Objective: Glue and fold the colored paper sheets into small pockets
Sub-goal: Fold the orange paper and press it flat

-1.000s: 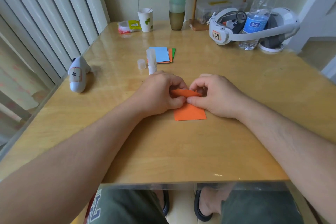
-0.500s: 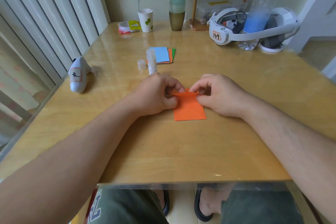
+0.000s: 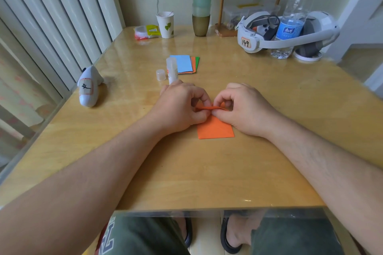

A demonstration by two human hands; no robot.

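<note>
My left hand [image 3: 182, 107] and right hand [image 3: 242, 107] both pinch the far edge of the orange paper [image 3: 215, 128], which lies at the table's [image 3: 207, 172] middle. I judge I'm mid-fold; next I must press the flap flat, with the glue stick [image 3: 172, 70] standing just beyond.

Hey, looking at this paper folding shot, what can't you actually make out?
Head view only:
- Far edge of the orange paper: covered by left hand and right hand; glue there unseen.
- Glue stick base: behind the left hand.
- Water bottle label: too small to read.
</note>
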